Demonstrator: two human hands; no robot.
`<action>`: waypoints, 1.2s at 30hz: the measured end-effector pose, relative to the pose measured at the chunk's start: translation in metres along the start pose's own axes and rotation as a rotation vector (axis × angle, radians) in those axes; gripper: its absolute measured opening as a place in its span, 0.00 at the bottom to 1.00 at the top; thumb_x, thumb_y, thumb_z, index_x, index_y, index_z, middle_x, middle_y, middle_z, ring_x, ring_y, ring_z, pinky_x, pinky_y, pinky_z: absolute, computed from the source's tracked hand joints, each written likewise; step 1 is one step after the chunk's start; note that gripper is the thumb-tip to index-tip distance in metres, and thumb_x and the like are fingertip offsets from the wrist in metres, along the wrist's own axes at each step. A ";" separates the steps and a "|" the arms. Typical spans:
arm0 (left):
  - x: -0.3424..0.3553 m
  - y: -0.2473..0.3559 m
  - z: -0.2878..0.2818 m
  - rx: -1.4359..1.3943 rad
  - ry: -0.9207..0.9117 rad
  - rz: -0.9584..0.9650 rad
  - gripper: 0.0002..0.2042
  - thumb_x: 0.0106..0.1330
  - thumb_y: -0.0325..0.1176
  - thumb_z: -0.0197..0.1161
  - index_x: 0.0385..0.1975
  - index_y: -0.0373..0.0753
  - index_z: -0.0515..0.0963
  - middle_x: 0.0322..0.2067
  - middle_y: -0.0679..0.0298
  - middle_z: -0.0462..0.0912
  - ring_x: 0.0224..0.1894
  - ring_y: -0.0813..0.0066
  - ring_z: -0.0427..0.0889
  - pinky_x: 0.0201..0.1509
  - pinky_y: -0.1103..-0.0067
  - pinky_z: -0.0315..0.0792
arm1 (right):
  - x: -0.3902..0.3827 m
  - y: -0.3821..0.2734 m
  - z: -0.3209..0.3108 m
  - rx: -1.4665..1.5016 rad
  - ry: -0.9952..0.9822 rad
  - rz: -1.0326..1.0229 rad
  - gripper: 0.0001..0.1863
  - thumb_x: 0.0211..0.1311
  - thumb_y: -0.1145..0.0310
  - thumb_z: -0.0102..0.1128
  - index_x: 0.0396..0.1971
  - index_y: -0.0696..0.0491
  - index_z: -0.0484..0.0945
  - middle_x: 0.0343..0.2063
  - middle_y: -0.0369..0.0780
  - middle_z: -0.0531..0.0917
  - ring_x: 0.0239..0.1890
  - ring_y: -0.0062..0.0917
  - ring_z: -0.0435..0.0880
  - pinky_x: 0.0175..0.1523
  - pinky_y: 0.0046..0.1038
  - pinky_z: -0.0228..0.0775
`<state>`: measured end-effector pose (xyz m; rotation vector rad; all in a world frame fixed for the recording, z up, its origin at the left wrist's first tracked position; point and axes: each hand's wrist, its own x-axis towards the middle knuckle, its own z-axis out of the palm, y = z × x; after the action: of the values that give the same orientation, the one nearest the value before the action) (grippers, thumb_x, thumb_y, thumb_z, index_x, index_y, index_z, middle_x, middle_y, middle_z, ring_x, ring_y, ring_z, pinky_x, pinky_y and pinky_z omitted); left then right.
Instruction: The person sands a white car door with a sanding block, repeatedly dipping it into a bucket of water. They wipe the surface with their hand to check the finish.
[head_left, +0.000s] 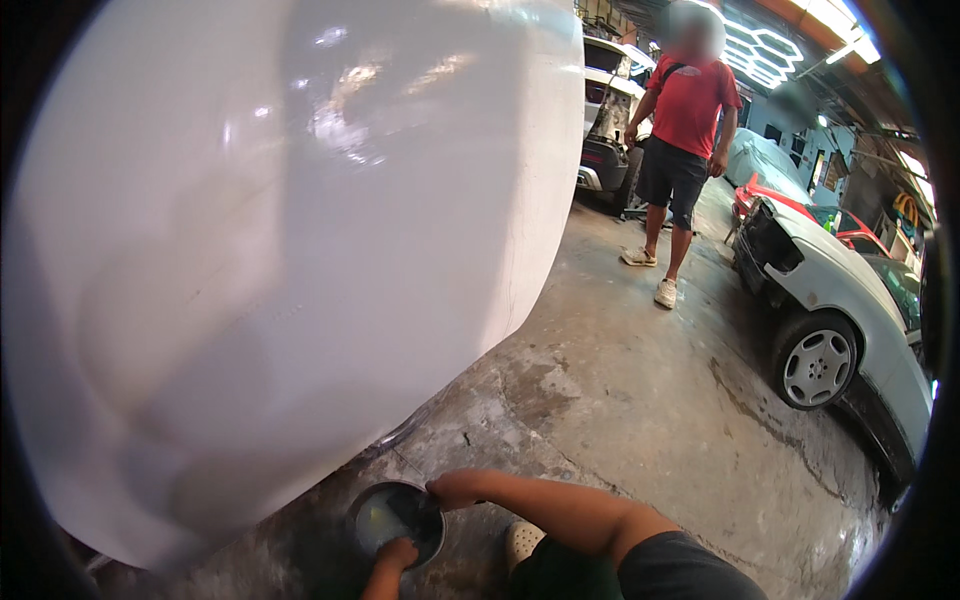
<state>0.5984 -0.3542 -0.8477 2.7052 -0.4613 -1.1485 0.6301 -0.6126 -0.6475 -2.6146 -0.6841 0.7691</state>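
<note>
the bucket (438, 552), dark and round, is sitting low at the near left corner of the floor (640, 400), just beside the lower edge of the big white panel (300, 270). the right hand (457, 488) is reaching across from the right and pinching the bucket's rim at its upper right, its fingers curling in. the left hand (397, 552) is coming up from below and reaching over the near edge into the bucket; its fingertips are getting lost in the shade there, so i cannot tell whether they are spread or pressed together. cloudy liquid (398, 512) is filling part of the bucket, and a small yellowish patch is showing in it, too blurred to name. a pale clog (523, 543) is standing on the floor just right of the bucket, under the right forearm. the panel is taking up the floor's left side and catching bright glints of light. near the far edge of the floor a person (690, 110) in a red shirt and dark shorts is standing, facing this way, arms hanging down. along the right edge a pale car (850, 275) is standing, its front wheel (818, 367) showing.
</note>
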 end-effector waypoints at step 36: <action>-0.066 -0.041 -0.050 -1.453 0.523 0.063 0.22 0.74 0.48 0.64 0.57 0.38 0.77 0.50 0.58 0.82 0.54 0.63 0.81 0.55 0.68 0.76 | 0.080 -0.061 0.061 1.550 0.113 0.230 0.17 0.78 0.58 0.58 0.55 0.54 0.77 0.46 0.38 0.85 0.47 0.25 0.85 0.50 0.31 0.81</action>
<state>0.6000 -0.2916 -0.7792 1.5156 0.3021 -0.3569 0.6330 -0.5091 -0.7028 -1.2545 0.2673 0.7209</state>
